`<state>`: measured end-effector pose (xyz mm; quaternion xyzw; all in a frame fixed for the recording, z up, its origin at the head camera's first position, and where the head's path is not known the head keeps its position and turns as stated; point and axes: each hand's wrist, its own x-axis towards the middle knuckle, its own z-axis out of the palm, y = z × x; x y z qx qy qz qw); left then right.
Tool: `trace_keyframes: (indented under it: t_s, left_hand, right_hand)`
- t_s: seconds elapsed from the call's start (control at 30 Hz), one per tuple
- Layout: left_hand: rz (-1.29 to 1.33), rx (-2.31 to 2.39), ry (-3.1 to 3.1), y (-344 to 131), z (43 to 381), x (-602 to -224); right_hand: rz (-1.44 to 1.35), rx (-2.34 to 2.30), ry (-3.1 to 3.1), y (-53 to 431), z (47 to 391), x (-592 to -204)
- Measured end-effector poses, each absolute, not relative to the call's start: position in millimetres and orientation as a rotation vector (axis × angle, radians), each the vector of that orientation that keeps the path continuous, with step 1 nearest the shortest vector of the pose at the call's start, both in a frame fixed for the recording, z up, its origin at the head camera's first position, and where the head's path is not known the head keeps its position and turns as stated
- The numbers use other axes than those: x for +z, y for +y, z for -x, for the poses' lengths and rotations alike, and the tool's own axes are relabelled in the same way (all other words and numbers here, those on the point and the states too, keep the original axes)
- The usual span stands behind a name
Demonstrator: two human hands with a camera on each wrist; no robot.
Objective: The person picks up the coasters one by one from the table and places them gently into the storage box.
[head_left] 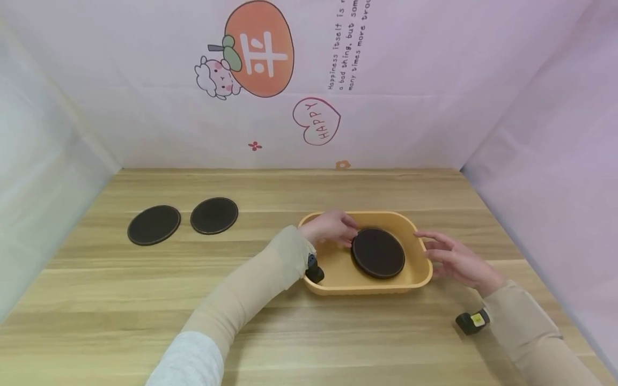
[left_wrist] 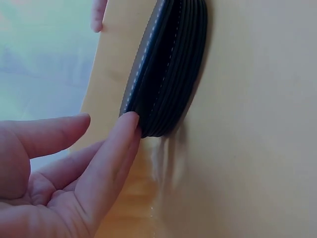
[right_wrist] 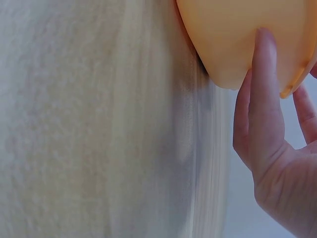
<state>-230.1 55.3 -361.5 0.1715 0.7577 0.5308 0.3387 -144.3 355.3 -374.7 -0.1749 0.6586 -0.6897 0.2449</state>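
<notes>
Left hand (head_left: 330,226) reaches into the yellow tray (head_left: 338,273) from its near-left side; fingers (left_wrist: 116,148) straight and loose, tips touching the edge of the stack of dark round coasters (head_left: 378,252), not gripping it. The left wrist view shows several thin discs with stitched rims stacked together against the tray floor. Stack sits inside the tray, toward its right half. Right hand (head_left: 456,260) is open at the tray's right outer wall, fingers (right_wrist: 262,89) extended flat against the wall, holding nothing. Tray stands on the wooden table (head_left: 145,300), centre-right. Two more dark coasters (head_left: 154,225) (head_left: 214,215) lie flat side by side on the table, well apart to the left.
</notes>
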Motion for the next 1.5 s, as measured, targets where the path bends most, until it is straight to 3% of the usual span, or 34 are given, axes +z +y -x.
trace_keyframes:
  t_s: [0.7,0.97,1.5]
  left_hand:
    - [-0.505,1.505,1.857,37.3,231.4,-329.8]
    - [-0.517,1.605,1.925,12.7,235.4,-312.1]
    - [-0.414,1.655,2.053,-51.2,231.5,-310.8]
  right_hand:
    - [0.452,-1.865,1.821,354.7,144.7,-376.1]
    - [0.442,-1.863,1.833,354.8,144.8,-375.2]
    - [0.480,-1.880,1.768,355.1,143.8,-375.4]
